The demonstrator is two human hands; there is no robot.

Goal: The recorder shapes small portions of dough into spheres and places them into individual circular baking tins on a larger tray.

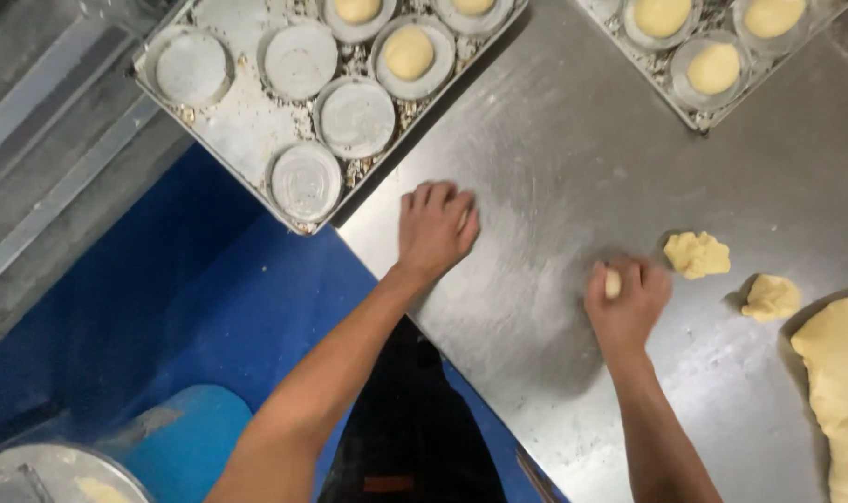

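Dough [612, 282] is sitting under the right hand [626, 303], fingers cupping it on the steel table [554, 158]; left hand [435, 228] is pressing palm-down, its hold hidden. Trays [247, 130] are lying above, blue floor [200, 298] showing below.

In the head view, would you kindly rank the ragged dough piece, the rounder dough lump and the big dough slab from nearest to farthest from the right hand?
From the right hand:
1. Ragged dough piece, just beyond its fingers.
2. Rounder dough lump, farther along the steel table.
3. Big dough slab, at the frame's edge.
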